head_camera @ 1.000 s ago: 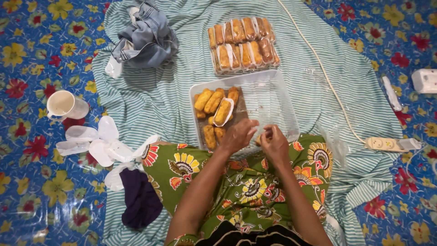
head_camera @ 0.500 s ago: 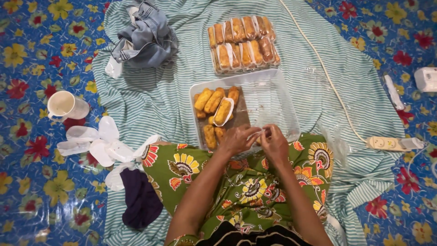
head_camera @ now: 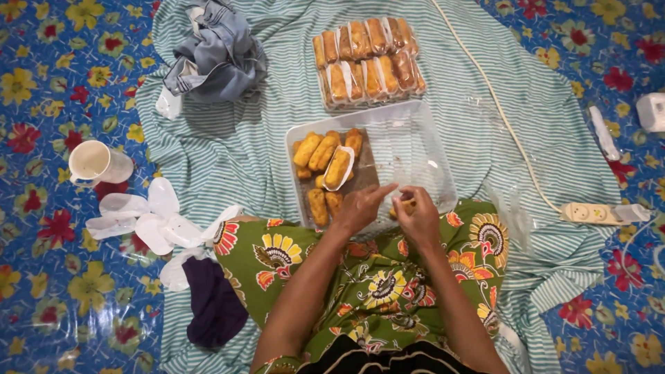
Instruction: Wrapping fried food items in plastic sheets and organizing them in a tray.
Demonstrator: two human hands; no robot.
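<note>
Golden fried roll [head_camera: 404,206] sits pinched in your right hand [head_camera: 415,215]; your left hand [head_camera: 360,206], fingers curled, touches it at nine o'clock, over the clear tray [head_camera: 422,149].

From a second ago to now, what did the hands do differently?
The left hand stretched a finger out toward the right hand, which keeps pinching a small golden roll. Both stay over the clear tray. The wrapped rolls and mug did not move.
</note>
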